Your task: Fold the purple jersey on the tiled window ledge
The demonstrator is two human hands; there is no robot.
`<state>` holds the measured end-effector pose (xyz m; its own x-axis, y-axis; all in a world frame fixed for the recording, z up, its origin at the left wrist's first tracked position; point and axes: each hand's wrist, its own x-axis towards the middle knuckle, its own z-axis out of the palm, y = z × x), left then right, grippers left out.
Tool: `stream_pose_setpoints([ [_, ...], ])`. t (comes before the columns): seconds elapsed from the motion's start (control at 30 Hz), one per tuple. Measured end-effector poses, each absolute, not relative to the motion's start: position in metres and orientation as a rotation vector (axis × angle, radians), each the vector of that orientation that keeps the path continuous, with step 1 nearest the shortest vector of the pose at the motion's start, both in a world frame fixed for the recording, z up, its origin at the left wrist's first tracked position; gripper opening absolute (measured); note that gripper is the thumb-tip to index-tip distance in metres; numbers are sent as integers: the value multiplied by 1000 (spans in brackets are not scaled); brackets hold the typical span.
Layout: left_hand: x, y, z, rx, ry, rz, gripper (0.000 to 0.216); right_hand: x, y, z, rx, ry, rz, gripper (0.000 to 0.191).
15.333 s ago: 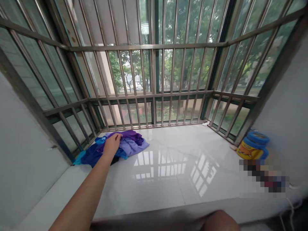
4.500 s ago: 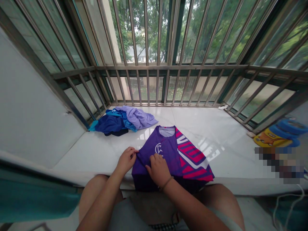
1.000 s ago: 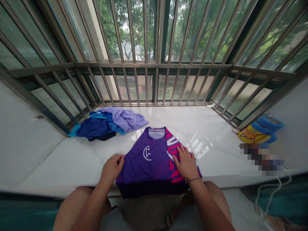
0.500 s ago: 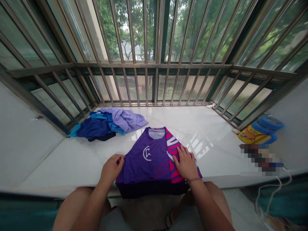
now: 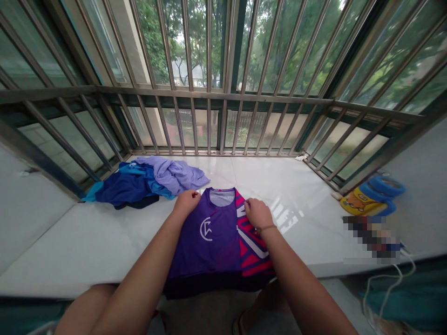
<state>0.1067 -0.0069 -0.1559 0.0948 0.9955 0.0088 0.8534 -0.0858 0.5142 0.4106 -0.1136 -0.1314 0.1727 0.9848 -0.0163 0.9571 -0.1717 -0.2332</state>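
Observation:
A purple jersey [image 5: 206,251] with a pink-and-white striped side and a white round logo lies flat on the white ledge, its collar pointing to the window. Its dark lower part hangs over the front edge. At the shoulder left of the collar, my left hand [image 5: 187,202] is closed with the fabric edge at its fingertips. My right hand [image 5: 258,213] is closed on the striped shoulder at the other side of the collar. The fingertips of both hands are partly hidden.
Crumpled blue clothes [image 5: 129,186] and a lavender garment [image 5: 178,174] lie heaped at the back left of the white ledge [image 5: 104,242]. Metal bars [image 5: 209,95] line the window. At right stand a blue-and-yellow container [image 5: 370,197], a blurred-out item [image 5: 372,237] and a white cord [image 5: 366,288].
Both hands have moved up the jersey from its sides to the shoulders beside the collar. My right hand, spread flat before, is now closed on the fabric. The view has shifted slightly.

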Motion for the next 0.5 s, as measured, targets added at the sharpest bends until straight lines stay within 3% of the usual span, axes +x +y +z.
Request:
stream_pose_setpoints([
  [0.23,151,74,-164,2014,1773,306,27,406,-10,-131,-2295,-1895,380,37],
  [0.5,155,96,-160,1939,1725,277,11,406,23,-138,-2299,-1897,471,21],
])
